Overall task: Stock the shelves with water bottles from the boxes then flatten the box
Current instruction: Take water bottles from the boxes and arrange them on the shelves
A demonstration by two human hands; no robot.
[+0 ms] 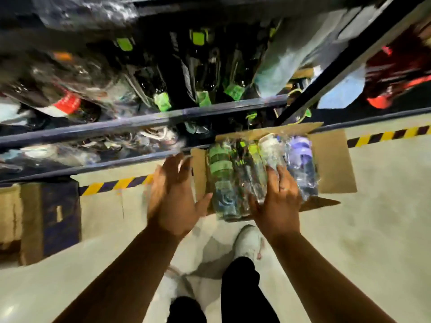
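I'm holding my left hand [173, 197] open beside the box [331, 159], while my right hand [279, 201] is resting, fingers loose, on the bottles [220, 164], probably choosing one for shelving.

- The left hand [173, 194] is motion-blurred; contact with the box [331, 164] beside it is unclear.
- Labels on the bottles [221, 173] beyond the right hand [279, 201] are unreadable.

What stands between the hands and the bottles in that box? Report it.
Nothing visible. The cardboard box has its flaps open; the right hand rests on the plastic-wrapped bottles, and the left hand hovers at the box's left edge. Toward the shelving, a dark shelf rail crosses just beyond the box.
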